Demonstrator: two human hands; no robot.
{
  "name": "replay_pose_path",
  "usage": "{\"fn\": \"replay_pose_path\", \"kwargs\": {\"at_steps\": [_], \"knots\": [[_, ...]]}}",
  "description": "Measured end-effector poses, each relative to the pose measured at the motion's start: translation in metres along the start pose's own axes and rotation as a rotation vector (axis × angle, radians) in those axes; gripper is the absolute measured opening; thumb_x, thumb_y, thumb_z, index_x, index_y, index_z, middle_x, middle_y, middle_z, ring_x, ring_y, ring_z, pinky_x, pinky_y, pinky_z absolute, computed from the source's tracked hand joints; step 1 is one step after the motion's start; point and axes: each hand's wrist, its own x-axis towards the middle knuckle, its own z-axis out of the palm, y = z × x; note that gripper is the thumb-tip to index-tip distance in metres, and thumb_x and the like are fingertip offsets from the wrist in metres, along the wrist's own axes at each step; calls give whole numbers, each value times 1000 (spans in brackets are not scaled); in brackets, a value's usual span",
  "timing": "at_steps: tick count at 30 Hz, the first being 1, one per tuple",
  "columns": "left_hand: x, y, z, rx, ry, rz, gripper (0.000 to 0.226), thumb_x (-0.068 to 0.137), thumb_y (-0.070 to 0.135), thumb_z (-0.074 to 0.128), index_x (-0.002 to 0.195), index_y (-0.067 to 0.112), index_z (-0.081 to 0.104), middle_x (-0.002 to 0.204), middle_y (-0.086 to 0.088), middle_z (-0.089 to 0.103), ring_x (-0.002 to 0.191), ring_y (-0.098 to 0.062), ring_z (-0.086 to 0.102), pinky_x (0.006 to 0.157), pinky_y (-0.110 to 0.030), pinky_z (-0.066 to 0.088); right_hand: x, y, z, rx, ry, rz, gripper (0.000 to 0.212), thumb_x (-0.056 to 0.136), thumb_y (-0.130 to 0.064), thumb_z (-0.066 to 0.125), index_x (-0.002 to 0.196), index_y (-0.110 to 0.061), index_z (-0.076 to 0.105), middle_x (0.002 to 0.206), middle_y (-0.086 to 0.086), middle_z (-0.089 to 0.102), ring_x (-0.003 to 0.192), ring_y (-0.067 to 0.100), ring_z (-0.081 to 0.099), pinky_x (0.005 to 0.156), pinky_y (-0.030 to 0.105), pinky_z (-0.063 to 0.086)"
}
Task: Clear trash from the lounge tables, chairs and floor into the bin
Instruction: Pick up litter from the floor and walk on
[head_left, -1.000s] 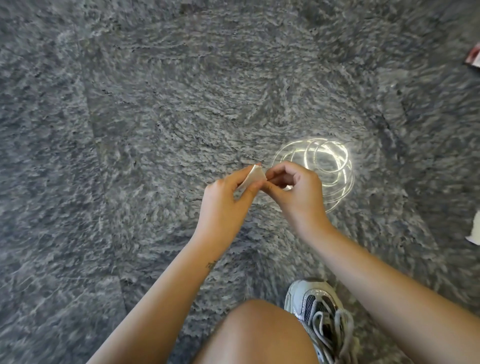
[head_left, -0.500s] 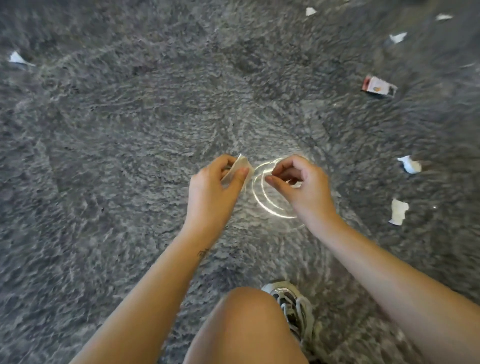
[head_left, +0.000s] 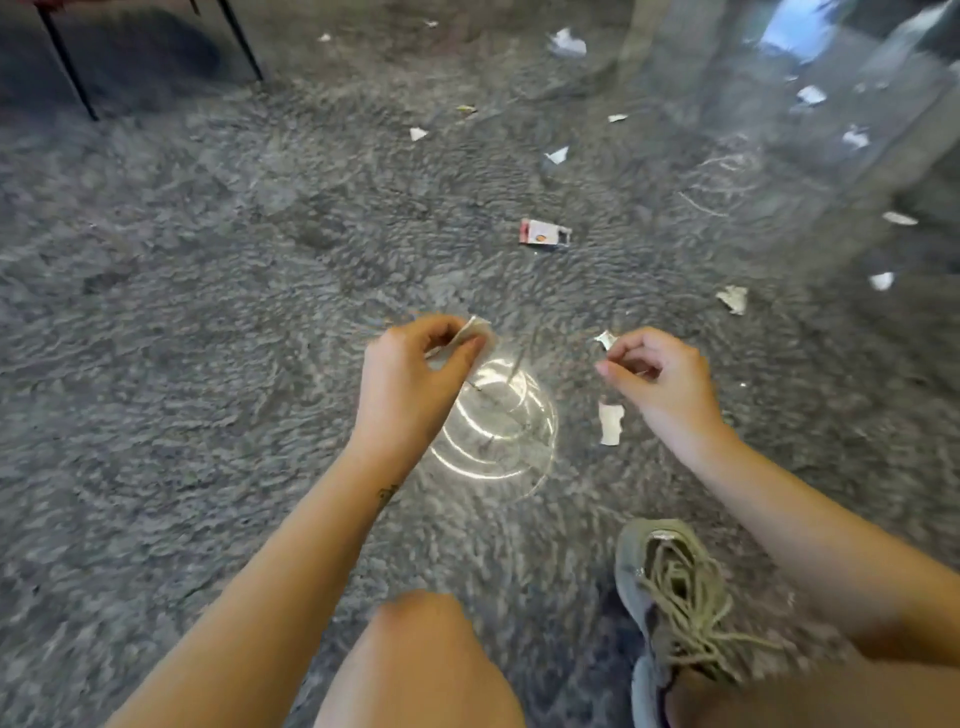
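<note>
My left hand (head_left: 410, 379) pinches a small folded wad of paper scraps (head_left: 471, 332) between thumb and fingers, low over the grey carpet (head_left: 208, 364). My right hand (head_left: 660, 374) hovers further right with thumb and forefinger parted and the other fingers curled. Its forefinger tip is right beside a tiny white scrap (head_left: 605, 339) on the carpet; nothing shows inside the hand. Another torn white scrap (head_left: 610, 423) lies just below that hand. A small red and white carton (head_left: 544, 234) lies farther ahead. No bin is in view.
Several more paper scraps dot the carpet ahead and to the right, such as one scrap (head_left: 733, 299). Dark chair legs (head_left: 67, 67) stand at the far left. A glass table (head_left: 831, 130) reflects light at the far right. My shoe (head_left: 670, 587) and knee (head_left: 415, 649) are below.
My hands have moved apart: the right let go of the wad and went right toward a floor scrap. The view tilted up, bringing in more litter, chair legs and the glass table.
</note>
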Motion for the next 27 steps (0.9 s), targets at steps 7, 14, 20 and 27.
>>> {"fn": "replay_pose_path", "kwargs": {"at_steps": [7, 14, 20, 27], "knots": [[29, -7, 86, -6, -112, -59, 7, 84, 28, 68, 77, 27, 72, 79, 21, 69, 82, 9, 61, 73, -3, 40, 34, 96, -32, -86, 53, 113, 10, 79, -9, 71, 85, -9, 63, 80, 1, 65, 71, 11, 59, 58, 7, 39], [66, -21, 171, 35, -207, -113, 11, 83, 27, 67, 83, 18, 74, 82, 23, 67, 84, 11, 60, 75, -1, 40, 76, 200, -33, -154, -106, 242, 14, 80, -13, 70, 93, -13, 64, 85, -3, 65, 79, 13, 61, 71, 19, 47], [101, -40, 222, 96, -215, -157, 9, 81, 26, 69, 81, 20, 75, 70, 37, 60, 80, 17, 58, 73, 0, 40, 110, 255, -13, -218, -248, 228, 25, 78, -17, 72, 100, -12, 62, 89, -1, 62, 80, 15, 59, 71, 24, 45], [114, -75, 281, 114, -237, -181, 11, 82, 25, 69, 80, 16, 75, 69, 35, 61, 78, 15, 59, 73, -2, 42, 106, 307, 7, -471, -397, 165, 51, 69, -31, 77, 114, -22, 53, 105, -6, 54, 101, 16, 49, 84, 29, 34]]}}
